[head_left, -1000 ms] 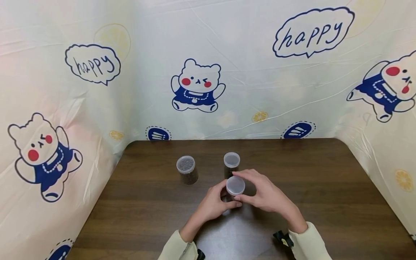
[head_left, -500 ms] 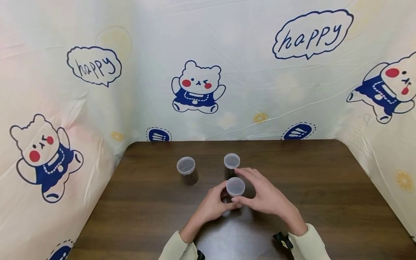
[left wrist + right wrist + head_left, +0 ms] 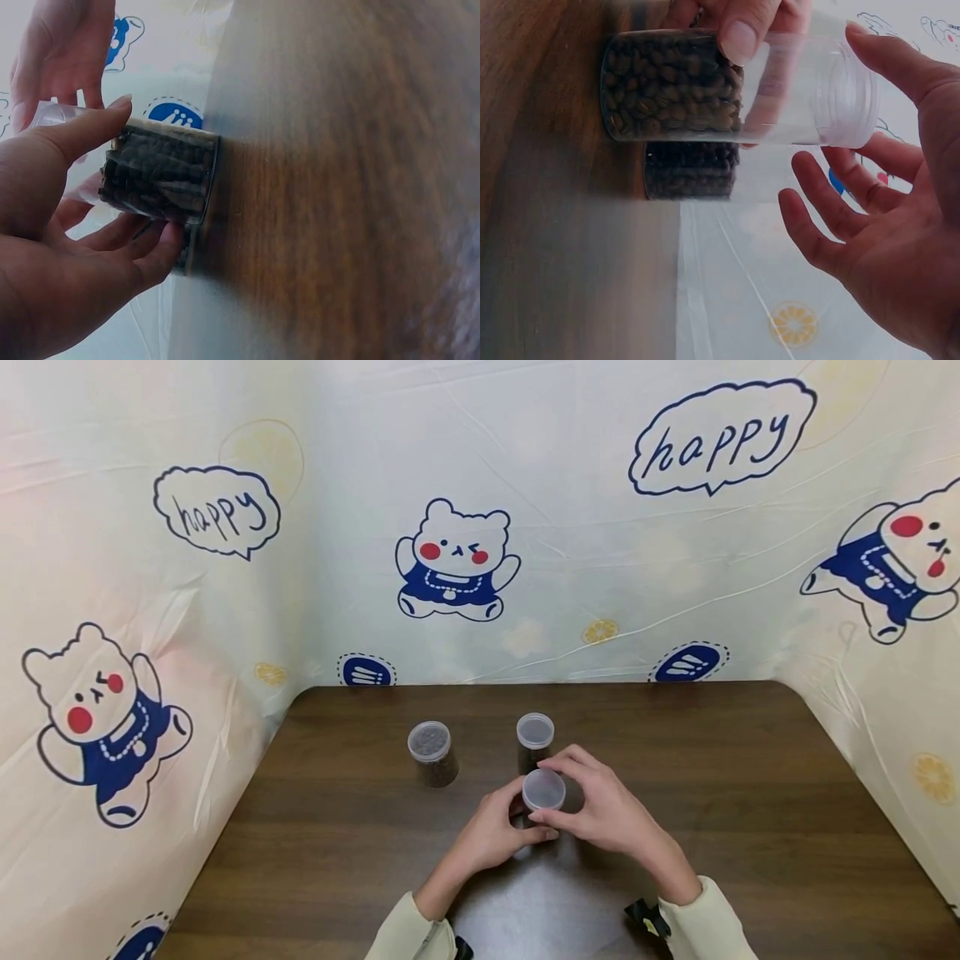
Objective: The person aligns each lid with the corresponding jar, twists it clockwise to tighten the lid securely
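A clear plastic jar (image 3: pixel 780 86) stands upright on the table, part filled with brown coffee beans (image 3: pixel 667 86) and topped by a translucent screw lid (image 3: pixel 543 788). My left hand (image 3: pixel 491 829) grips its body from the left, thumb in front and fingers behind. At the top, my right hand (image 3: pixel 611 802) has its thumb and index finger on opposite sides of the lid; the other right fingers (image 3: pixel 814 199) are spread loosely off the jar. Right behind stands a second lidded jar (image 3: pixel 535 739) with dark contents, partly covered by the held jar and right hand.
A third lidded jar (image 3: pixel 432 753), filled with dark contents nearly to its lid, stands to the left on the brown wooden table (image 3: pixel 337 835). Patterned cloth (image 3: pixel 570 527) hangs behind the table and along both sides.
My right thumb and index finger spread wider half a second ago, the index reaching toward the rear jar, and now sit closer round the lid. The left hand and jars keep their places.
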`<action>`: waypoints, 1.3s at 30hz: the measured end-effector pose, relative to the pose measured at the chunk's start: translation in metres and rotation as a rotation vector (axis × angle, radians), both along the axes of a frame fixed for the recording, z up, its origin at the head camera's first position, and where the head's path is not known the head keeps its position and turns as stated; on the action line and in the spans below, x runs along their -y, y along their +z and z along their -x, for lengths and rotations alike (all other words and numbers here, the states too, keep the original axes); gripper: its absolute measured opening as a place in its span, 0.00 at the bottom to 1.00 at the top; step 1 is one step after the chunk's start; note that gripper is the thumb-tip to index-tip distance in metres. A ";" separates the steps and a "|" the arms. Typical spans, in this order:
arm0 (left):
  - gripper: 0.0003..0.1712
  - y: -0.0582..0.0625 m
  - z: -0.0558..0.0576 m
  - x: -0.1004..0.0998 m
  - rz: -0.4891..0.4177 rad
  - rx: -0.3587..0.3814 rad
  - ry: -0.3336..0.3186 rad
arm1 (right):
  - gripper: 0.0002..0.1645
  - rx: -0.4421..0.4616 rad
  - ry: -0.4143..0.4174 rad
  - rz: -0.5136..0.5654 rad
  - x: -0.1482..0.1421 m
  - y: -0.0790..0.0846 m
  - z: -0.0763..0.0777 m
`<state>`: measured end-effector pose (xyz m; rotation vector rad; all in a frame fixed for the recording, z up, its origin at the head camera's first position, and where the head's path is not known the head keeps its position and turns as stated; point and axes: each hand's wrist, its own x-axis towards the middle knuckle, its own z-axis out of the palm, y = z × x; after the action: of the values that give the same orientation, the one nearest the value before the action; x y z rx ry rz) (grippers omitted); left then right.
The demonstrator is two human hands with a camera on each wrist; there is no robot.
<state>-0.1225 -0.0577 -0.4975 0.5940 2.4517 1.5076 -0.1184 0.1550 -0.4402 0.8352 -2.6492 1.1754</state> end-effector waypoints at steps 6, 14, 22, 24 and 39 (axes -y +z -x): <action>0.36 0.001 0.000 0.001 -0.020 0.006 -0.012 | 0.37 0.013 -0.042 -0.009 0.003 -0.002 -0.001; 0.35 -0.001 -0.001 0.000 0.008 -0.004 -0.007 | 0.46 0.024 0.110 0.033 -0.005 -0.007 0.003; 0.33 -0.001 -0.002 0.001 -0.009 0.001 -0.006 | 0.38 0.034 0.148 0.059 -0.007 -0.010 0.005; 0.32 -0.001 -0.002 0.001 -0.006 -0.003 -0.003 | 0.36 0.023 0.117 0.061 -0.005 -0.011 0.005; 0.35 -0.001 0.001 0.000 0.000 -0.005 -0.015 | 0.39 0.020 0.119 -0.001 -0.010 -0.001 0.002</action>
<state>-0.1231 -0.0582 -0.4988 0.6152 2.4453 1.5027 -0.1203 0.1652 -0.4411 0.9994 -2.6485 1.2146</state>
